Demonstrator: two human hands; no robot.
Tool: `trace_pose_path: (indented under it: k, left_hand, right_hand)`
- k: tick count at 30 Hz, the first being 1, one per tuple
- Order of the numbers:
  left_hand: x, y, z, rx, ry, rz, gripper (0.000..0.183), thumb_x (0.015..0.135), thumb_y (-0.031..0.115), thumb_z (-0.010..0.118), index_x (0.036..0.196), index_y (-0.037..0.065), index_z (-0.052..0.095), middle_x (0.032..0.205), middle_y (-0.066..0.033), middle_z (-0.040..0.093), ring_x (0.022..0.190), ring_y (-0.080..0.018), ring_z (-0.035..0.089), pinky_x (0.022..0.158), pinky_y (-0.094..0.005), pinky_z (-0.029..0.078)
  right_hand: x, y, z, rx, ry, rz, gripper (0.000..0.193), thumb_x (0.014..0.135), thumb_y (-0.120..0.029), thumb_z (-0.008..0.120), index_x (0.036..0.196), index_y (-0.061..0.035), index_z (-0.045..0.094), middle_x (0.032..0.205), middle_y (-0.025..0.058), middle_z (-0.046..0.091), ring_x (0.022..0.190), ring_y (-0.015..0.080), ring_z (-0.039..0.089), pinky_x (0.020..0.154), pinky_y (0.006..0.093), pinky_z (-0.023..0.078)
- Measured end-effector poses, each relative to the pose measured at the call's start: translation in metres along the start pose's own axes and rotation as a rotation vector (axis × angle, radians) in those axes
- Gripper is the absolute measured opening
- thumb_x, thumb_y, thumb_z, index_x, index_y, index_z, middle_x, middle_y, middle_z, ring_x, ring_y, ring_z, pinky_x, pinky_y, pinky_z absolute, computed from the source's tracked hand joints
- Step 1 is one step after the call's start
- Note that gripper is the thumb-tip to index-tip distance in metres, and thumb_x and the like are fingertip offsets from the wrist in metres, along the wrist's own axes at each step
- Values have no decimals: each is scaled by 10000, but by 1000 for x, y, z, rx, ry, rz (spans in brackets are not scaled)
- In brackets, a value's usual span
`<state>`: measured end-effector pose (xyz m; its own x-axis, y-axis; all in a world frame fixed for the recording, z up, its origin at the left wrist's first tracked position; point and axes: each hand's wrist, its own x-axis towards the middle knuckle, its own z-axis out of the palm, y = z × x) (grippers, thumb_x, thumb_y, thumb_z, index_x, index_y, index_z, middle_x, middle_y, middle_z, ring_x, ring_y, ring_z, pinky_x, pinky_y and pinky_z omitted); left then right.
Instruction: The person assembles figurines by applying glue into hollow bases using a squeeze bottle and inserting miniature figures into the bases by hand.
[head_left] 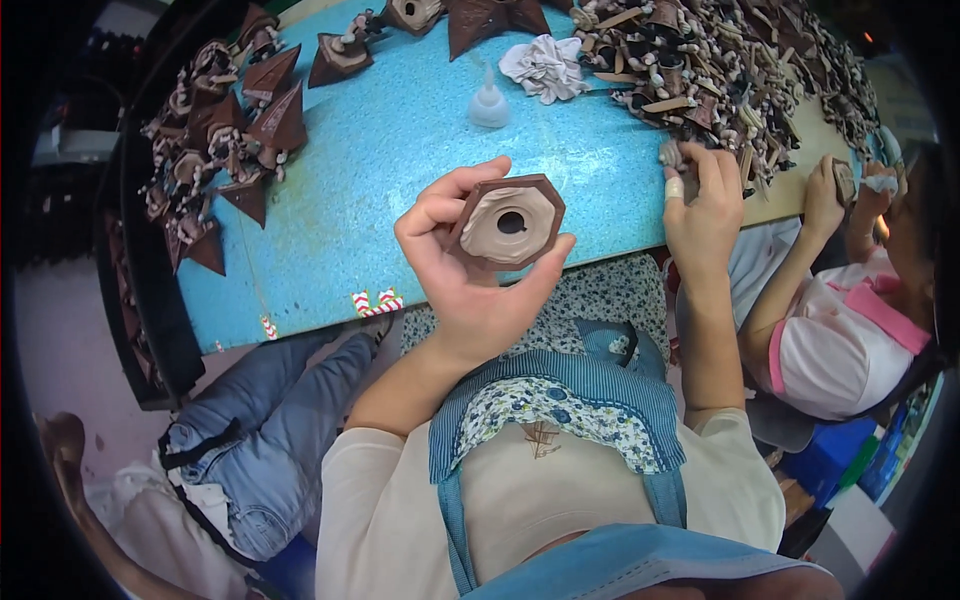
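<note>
My left hand (470, 270) is closed around a dark brown hexagonal piece (482, 255), holding it above the table's near edge. Its beige, wavy-textured face points up, with a round dark hole in the middle. Farther right, my right hand (706, 205) is beside a large heap of small parts. Its thumb and fingertips pinch a small grey-beige part (671, 155), whose exact kind I cannot make out. A pale wrap circles one finger or the thumb of that hand. The blue table (380, 170) lies beneath both hands.
A translucent squeeze bottle (489, 103) and a crumpled white cloth (545, 68) lie beyond my hands. Brown pointed pieces with small figures (278, 122) cluster at left. The heap of brown and beige parts (690, 70) fills the far right. A co-worker's hand (824, 195) works at right.
</note>
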<state>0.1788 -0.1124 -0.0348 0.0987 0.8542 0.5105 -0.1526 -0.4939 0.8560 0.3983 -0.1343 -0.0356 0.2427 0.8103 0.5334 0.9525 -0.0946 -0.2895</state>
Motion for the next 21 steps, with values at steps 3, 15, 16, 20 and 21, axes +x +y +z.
trace_pose_path:
  k: [3,15,16,20,21]
  left_hand:
    - [-1,2,5,-8,33,-8,736,648,-47,800,1133,92,264,1220,-175,411,1187,-288,494,960,-373,468]
    - [13,-8,-6,146,122,223,787,614,-26,839,1095,116,232,1204,-149,379,1162,-373,511,875,-381,551]
    - [13,-9,-8,172,128,251,790,612,-25,841,1095,116,232,1203,-149,380,1158,-381,512,871,-380,554]
    - [12,-13,-12,125,141,234,797,609,-23,842,1103,114,232,1213,-152,373,1152,-361,520,875,-379,555]
    - [10,-13,-12,75,154,204,798,615,-25,838,1118,113,234,1217,-158,387,1151,-346,523,882,-380,543]
  right_hand:
    - [-6,-14,-9,245,-144,148,232,706,-2,711,912,-11,604,815,90,551,766,247,559,705,362,440]
    - [-9,-42,-8,277,-204,90,319,773,-66,709,1052,-2,568,965,139,505,855,251,518,757,341,442]
    - [-8,-46,-8,313,-210,195,376,786,-76,704,1117,3,544,991,142,511,873,252,523,787,345,448]
    - [-4,-40,-11,474,-423,306,526,790,-89,714,1248,11,477,992,117,541,874,205,547,797,313,455]
    - [-5,-38,-13,470,-424,308,526,790,-89,714,1248,11,477,992,117,541,874,205,547,797,313,455]
